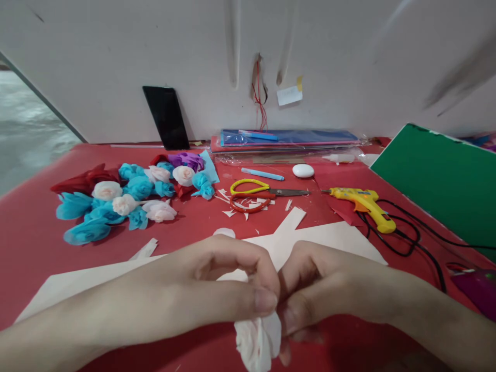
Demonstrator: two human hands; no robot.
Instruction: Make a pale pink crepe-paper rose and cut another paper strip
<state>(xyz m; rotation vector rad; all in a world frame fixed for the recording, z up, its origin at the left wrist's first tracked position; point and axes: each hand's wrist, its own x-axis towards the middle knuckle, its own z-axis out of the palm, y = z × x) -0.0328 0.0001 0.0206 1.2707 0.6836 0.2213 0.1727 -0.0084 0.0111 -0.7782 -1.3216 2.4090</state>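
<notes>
Close to me at the front of the table, a pale pink paper flower [259, 342] hangs between both hands. My left hand [220, 284] pinches its upper side, thumb against the curled fingers. From the right, my right hand [313, 292] is closed on the flower's edge, its thumb near the petals. Part of the flower is hidden behind the fingers. Beneath the hands lies a sheet of pale paper [341, 240], with a cut strip [290, 221] on top. Beyond it are scissors [259, 195] with yellow and red handles, among small paper scraps.
Several finished paper flowers [139, 187] cluster at the left. A yellow glue gun [360, 203] with a black cord [420, 243] lies right, near a green board [442, 181]. A black phone [166, 116] leans on the wall; a blue pen [262, 174] and white oval object [303, 170] lie mid-table.
</notes>
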